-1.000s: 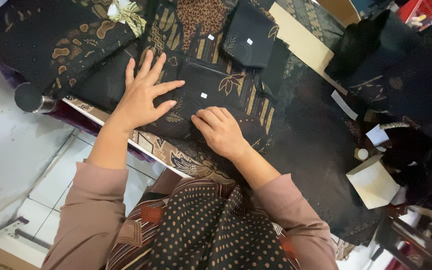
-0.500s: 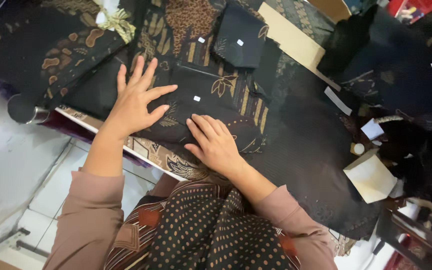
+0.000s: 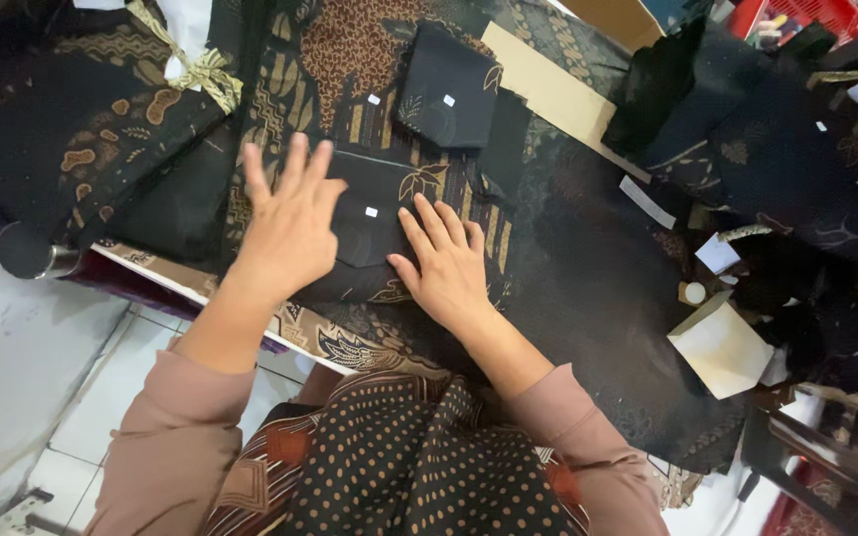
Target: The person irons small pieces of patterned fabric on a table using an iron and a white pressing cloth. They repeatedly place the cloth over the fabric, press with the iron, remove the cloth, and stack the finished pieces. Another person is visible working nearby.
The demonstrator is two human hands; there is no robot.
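Head view: looking down on a cluttered work table of dark patterned cloth.
Nearest: dotted brown garment (image 3: 419, 467) and pink sleeves (image 3: 176, 447) at bottom edge.
Table edge (image 3: 181, 288): runs diagonally just beyond the sleeves, patterned cloth draped over it.
Left hand (image 3: 290, 233): flat, palm down, fingers spread wide, pressing on the black cloth piece (image 3: 374, 223); gripping nothing.
Right hand (image 3: 449, 263): flat, palm down, fingers close together and pointing up-left, resting on the lower right edge of the same piece; nothing held.
Arms: both forearms angled inward, wrists low, weight seemingly pushed down through the palms.
Black cloth piece: between and under both hands, lying on the brown-and-black patterned cloth (image 3: 350, 60); small white tag on it.
Handling, judged: light, soft, limp; likely slides on the cloth below and creases easily; no fragility. Best taken by pinching a corner or edge, or kept flat with open palms.
Beyond: second folded black piece (image 3: 449, 84) with white tags, apart from the hands.
Farther: tan card sheet (image 3: 548, 84), gold ribbon bow (image 3: 201, 69) upper left.
Right side: white paper scraps (image 3: 722, 347), heap of dark cloth (image 3: 796, 149).
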